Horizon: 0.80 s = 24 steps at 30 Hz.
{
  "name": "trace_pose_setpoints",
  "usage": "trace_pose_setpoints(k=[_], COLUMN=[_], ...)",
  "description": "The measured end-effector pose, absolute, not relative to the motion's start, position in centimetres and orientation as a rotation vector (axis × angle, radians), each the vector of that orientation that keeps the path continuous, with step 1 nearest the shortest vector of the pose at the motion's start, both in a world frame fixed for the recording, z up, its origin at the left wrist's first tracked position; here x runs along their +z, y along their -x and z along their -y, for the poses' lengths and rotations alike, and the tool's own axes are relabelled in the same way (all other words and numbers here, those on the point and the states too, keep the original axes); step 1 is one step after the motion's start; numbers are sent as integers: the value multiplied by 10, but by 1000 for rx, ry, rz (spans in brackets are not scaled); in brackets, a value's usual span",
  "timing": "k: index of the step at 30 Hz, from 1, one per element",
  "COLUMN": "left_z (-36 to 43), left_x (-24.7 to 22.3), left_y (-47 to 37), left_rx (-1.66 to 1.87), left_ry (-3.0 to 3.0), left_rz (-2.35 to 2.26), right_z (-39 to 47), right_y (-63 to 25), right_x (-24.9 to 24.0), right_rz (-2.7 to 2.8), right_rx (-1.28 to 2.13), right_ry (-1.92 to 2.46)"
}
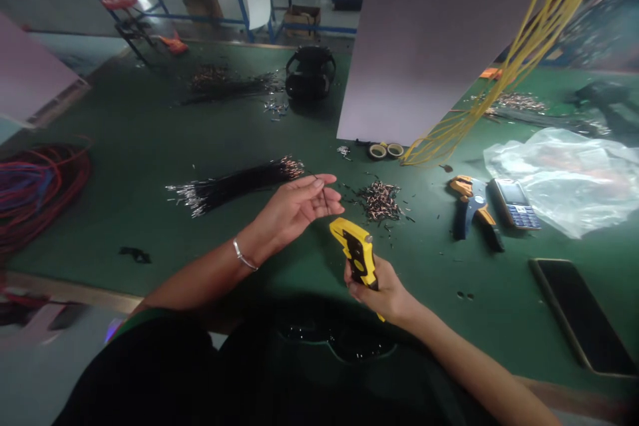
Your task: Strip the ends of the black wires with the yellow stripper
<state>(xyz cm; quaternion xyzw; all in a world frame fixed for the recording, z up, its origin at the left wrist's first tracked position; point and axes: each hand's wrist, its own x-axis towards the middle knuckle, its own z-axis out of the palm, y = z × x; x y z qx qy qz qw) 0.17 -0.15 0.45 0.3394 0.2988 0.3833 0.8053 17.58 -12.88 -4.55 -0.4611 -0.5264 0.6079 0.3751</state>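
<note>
My left hand (297, 208) is palm up over the table and pinches a thin black wire (326, 201) between thumb and fingers. Just to its right, my right hand (382, 289) is wrapped round a yellow and black wire stripper (360, 256), whose jaws point up and left toward the left hand. A bundle of black wires (234, 188) lies behind the left hand, with silvery ends on the left and coppery ends on the right. Beyond the tool sits a heap of short black and copper wire scraps (380, 201).
On the right lie orange and black pliers (474, 210), a keypad phone (516, 203), a smartphone (582, 313) and a clear plastic bag (569, 176). Yellow wires (524, 73) hang beside a pale panel (419, 40). Tape rolls (386, 151) stand below it. Red and blue cables (40, 193) are coiled at left.
</note>
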Motion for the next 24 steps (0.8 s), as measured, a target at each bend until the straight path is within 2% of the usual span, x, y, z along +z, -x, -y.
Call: trace_pose_setpoints(k=[14,24], left_z=[9,7], left_x=[13,9], left_y=[-2,-3], left_rx=[707,739], left_ry=[-989,-1088], left_rz=[-787,-826], right_z=[132,128], right_y=[-168,-174], right_x=[-51,-49], right_rz=[1822,1792], right_rx=[1283,1138], right_ry=[1217,1357])
